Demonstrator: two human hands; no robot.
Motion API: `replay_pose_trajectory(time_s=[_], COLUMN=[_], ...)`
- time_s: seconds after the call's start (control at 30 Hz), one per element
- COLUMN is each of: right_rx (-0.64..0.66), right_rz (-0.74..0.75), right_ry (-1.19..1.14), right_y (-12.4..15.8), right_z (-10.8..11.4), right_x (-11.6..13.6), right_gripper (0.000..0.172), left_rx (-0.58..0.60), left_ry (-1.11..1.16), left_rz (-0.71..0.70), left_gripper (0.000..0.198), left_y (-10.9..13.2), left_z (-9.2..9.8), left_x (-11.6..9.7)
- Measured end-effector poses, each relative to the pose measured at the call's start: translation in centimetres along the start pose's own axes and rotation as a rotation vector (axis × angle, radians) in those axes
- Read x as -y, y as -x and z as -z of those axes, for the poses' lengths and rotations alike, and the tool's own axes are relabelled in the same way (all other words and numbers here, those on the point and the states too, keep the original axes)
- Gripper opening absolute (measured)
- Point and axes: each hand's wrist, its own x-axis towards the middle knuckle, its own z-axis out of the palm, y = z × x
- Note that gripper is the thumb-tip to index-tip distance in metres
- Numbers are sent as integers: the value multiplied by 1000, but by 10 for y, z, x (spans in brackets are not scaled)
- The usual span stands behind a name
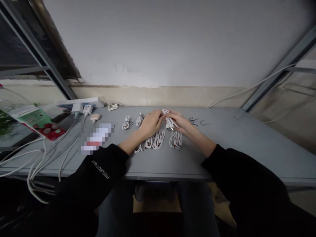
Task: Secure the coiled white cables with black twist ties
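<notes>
A coiled white cable (169, 122) is held up between both hands above the grey table (222, 131). My left hand (152, 122) pinches its upper left side. My right hand (178, 121) has its fingers closed round the right side of the same coil. Nearer to me lie more white coils, among them one coil (158, 139) below my left hand and another (175, 139) below my right. Behind and left of my left hand sit a coil with a dark tie (126, 122) and a second tied coil (139, 119). Loose black ties (193, 121) lie right of my right hand.
A white power strip (95, 102) with plugged-in chargers stands at the back left. Near it are a small pinkish case (95, 117), a blurred-out flat object (96, 139), a green and red box (40, 121) and trailing white cables (37, 161). A wall rises behind the table.
</notes>
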Motion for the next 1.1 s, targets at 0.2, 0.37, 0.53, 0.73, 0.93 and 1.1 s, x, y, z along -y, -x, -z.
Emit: replay_pose_trajectory(time_s=[0.2,0.37,0.53,0.73,0.93,1.1], right_rx=[10,46,63,41,-27,-40], right_rz=[11,13,92,279,442,660], right_ry=[-48,14,96,228,396,754], right_y=[0,2,3,1,5,10], right_z=[2,4,3,1,-1,3], right_x=[1,3,0,-5,-6,-3], right_gripper=[16,14,18,22,21,12], left_rx=[4,-34,-2,-64,-84,-75], left_ry=[75,380,875,1044,1044,1077], left_rz=[12,111,397,611,602,615], left_gripper=[23,14,13,17,23,19], left_y=[0,1,-5,-9,-6,-7], left_z=[-4,-1,-3,-9,-9,-5], left_x=[1,-2,3,10,10,7])
